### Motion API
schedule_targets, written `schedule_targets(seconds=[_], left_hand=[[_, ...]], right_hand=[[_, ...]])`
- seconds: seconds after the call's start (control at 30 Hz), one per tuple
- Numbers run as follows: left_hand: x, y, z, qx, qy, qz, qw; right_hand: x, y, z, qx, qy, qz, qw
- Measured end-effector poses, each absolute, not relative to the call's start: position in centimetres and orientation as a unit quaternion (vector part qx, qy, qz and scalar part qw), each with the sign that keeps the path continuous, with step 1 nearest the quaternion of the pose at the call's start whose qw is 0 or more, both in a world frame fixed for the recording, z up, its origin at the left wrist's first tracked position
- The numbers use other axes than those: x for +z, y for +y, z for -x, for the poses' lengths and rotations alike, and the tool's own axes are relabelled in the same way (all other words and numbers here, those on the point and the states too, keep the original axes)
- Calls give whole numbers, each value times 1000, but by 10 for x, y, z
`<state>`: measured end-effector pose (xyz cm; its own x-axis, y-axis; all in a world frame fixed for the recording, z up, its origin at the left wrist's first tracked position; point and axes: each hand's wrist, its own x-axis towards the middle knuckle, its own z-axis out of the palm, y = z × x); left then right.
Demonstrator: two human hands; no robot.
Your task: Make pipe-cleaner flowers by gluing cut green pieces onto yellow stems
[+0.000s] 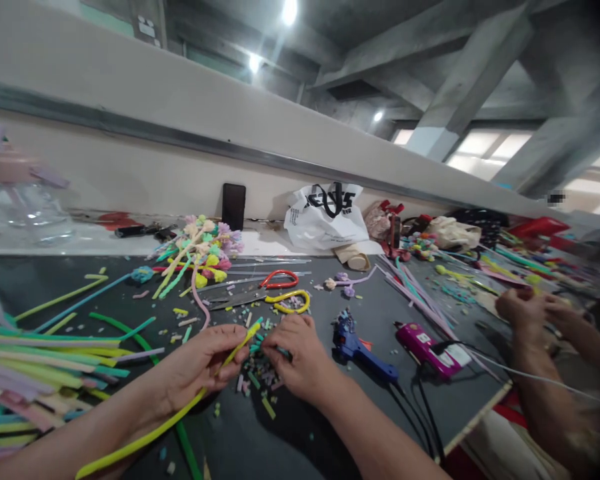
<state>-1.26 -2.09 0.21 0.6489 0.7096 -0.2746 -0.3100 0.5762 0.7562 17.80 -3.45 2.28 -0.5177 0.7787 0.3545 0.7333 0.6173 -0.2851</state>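
My left hand point(220, 357) is closed round a yellow pipe cleaner point(180, 410), whose long tail hangs toward the lower left. A small green bit shows at its upper tip. Beside it, my right hand point(300, 357) reaches into a pile of short cut pipe cleaner pieces point(267, 403), its fingers curled together. Teal bits lie at those fingertips; whether they are gripped is hidden. Just beyond both hands rest scissors with one red and one yellow handle point(290, 303). A blue glue gun point(363, 353) lies right of my right hand.
Loose pipe cleaners point(40, 367) spread at left, near a flower bundle point(200, 250). Against the partition stand a phone point(234, 207) and a white bag point(325, 217). A purple glue gun point(430, 350) and cords lie at right, beside another person's hands point(530, 310).
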Motion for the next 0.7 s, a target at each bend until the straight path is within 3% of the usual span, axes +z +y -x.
schedule_targets(seconds=[0.17, 0.27, 0.43, 0.7], left_hand=[[1, -21, 15, 314, 276, -349, 839], [3, -21, 14, 308, 287, -338, 842], [3, -20, 12, 314, 307, -309, 844], [0, -18, 11, 312, 311, -309, 843]], right_hand=[[57, -46, -201, 26, -845, 462, 268], [65, -56, -243, -11, -796, 565, 217], [35, -69, -304, -16, -688, 723, 55], [21, -63, -313, -1, -687, 727, 24]])
